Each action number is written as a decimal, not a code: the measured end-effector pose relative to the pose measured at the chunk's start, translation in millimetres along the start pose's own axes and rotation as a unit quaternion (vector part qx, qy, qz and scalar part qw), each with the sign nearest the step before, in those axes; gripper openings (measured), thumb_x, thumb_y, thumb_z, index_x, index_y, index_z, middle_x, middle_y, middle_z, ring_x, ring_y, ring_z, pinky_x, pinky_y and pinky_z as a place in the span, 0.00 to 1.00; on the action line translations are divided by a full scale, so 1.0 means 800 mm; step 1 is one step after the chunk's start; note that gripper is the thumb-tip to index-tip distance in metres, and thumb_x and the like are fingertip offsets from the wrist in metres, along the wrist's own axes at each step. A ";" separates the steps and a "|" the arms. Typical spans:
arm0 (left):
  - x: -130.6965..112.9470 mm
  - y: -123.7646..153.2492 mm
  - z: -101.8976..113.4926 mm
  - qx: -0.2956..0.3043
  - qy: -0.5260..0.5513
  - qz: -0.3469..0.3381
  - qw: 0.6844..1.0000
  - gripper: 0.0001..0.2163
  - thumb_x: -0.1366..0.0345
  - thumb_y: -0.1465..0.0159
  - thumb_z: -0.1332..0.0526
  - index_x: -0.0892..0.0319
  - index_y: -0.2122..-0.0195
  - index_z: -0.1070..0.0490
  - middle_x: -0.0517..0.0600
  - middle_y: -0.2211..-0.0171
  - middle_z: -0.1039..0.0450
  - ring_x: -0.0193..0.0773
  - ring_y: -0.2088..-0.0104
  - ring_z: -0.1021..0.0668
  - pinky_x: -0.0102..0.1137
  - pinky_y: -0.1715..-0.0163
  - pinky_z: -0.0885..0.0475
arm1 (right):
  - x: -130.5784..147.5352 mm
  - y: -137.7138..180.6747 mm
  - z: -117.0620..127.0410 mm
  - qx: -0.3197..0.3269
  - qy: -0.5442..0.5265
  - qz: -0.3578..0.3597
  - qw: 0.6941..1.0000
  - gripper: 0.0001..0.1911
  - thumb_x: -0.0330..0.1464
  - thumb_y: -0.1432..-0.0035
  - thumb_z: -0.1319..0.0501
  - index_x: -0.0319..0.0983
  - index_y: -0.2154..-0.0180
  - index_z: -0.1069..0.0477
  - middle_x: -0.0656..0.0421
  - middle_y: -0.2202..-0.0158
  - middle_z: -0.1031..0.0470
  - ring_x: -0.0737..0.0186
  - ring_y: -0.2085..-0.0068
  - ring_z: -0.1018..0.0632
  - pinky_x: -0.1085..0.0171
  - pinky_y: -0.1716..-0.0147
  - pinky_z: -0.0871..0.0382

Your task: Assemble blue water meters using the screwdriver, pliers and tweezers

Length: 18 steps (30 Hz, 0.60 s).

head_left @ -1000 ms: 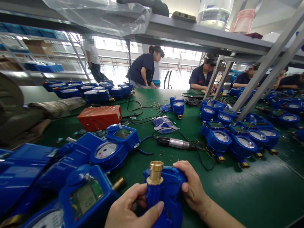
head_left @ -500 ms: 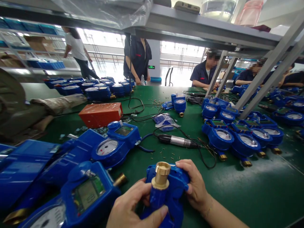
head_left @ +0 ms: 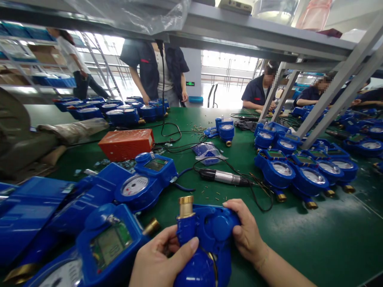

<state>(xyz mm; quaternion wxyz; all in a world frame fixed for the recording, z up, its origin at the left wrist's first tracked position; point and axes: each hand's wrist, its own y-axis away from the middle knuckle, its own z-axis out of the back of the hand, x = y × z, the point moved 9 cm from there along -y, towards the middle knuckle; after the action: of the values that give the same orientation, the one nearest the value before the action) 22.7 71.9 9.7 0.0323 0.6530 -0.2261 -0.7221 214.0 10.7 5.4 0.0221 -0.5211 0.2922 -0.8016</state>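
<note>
Both of my hands grip one blue water meter (head_left: pixel 206 255) at the bottom middle, its brass threaded end (head_left: pixel 186 206) pointing up and away. My left hand (head_left: pixel 164 255) is wrapped round the pipe side, thumb lying across the blue body. On the other side my right hand (head_left: pixel 248 235) clasps the upper right corner of the housing, fingers over its top edge. The meter's back or underside faces me, so its dial is hidden. To the left lies another water meter (head_left: pixel 110 243) with a grey display, and behind it a further meter (head_left: pixel 146 179) with a white dial.
An electric screwdriver (head_left: pixel 223 176) and its black cable lie ahead, with loose screws nearby. Several meters (head_left: pixel 281 169) stand on the right. An orange box (head_left: pixel 127 144) sits at left. A metal shelf (head_left: pixel 254 36) spans overhead. Co-workers (head_left: pixel 155 71) are beyond the table.
My hands have turned the meter: its brass end has swung left, and more of its blue back now shows. Behind the table, one standing person and one walking person have shifted left.
</note>
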 end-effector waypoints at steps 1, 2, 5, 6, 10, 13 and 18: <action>0.005 -0.002 -0.001 0.001 0.023 0.016 1.000 0.21 0.58 0.57 0.28 0.62 0.63 0.25 0.52 0.73 0.21 0.44 0.72 0.21 0.31 0.72 0.27 | 0.000 0.000 0.000 -0.001 0.002 0.000 1.000 0.29 0.56 0.43 0.54 0.45 0.51 0.36 0.56 0.57 0.33 0.58 0.55 0.29 0.59 0.56 0.35; 0.010 -0.003 -0.001 0.002 0.045 0.030 0.999 0.21 0.58 0.57 0.28 0.62 0.63 0.26 0.52 0.73 0.21 0.44 0.72 0.21 0.31 0.71 0.26 | 0.000 0.000 0.001 -0.001 0.004 0.000 1.000 0.28 0.56 0.43 0.53 0.44 0.52 0.36 0.56 0.57 0.33 0.58 0.55 0.29 0.59 0.56 0.35; 0.024 -0.005 -0.003 -0.002 0.104 0.067 0.992 0.18 0.62 0.56 0.28 0.62 0.64 0.27 0.51 0.72 0.21 0.45 0.69 0.20 0.32 0.69 0.25 | -0.001 0.001 0.002 -0.002 0.010 0.001 1.000 0.28 0.55 0.43 0.52 0.43 0.52 0.35 0.55 0.57 0.33 0.57 0.56 0.29 0.59 0.56 0.34; 0.029 -0.005 -0.003 -0.005 0.119 0.076 0.990 0.17 0.62 0.55 0.28 0.61 0.65 0.27 0.51 0.72 0.21 0.45 0.69 0.20 0.33 0.68 0.25 | -0.001 0.001 0.003 -0.001 0.012 0.002 1.000 0.28 0.55 0.43 0.52 0.43 0.52 0.35 0.55 0.57 0.33 0.57 0.56 0.29 0.58 0.56 0.34; 0.042 -0.004 -0.007 -0.006 0.145 0.092 0.985 0.16 0.61 0.53 0.30 0.62 0.66 0.29 0.51 0.72 0.22 0.43 0.71 0.21 0.34 0.70 0.26 | -0.005 0.001 0.006 0.005 0.016 0.005 1.000 0.29 0.56 0.44 0.51 0.41 0.54 0.34 0.54 0.58 0.31 0.56 0.57 0.28 0.57 0.58 0.33; 0.045 -0.004 -0.006 -0.022 0.131 0.079 0.988 0.18 0.61 0.55 0.29 0.62 0.65 0.30 0.51 0.72 0.24 0.43 0.71 0.22 0.35 0.69 0.26 | -0.010 0.000 0.010 0.009 0.023 0.001 1.000 0.31 0.58 0.45 0.52 0.40 0.56 0.33 0.54 0.60 0.30 0.55 0.58 0.27 0.58 0.59 0.32; 0.047 -0.008 0.010 -0.117 0.073 0.050 0.989 0.27 0.56 0.57 0.29 0.58 0.57 0.33 0.51 0.63 0.29 0.45 0.66 0.23 0.38 0.66 0.27 | -0.022 -0.003 0.013 0.028 0.050 -0.028 0.998 0.31 0.58 0.44 0.56 0.39 0.63 0.32 0.56 0.65 0.28 0.59 0.63 0.26 0.61 0.63 0.31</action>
<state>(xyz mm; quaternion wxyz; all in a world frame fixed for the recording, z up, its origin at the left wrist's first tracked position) 11.1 67.0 -26.9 0.1614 0.6836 -0.1698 -0.6913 231.6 14.0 -4.5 -0.0006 -0.4878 0.2557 -0.8346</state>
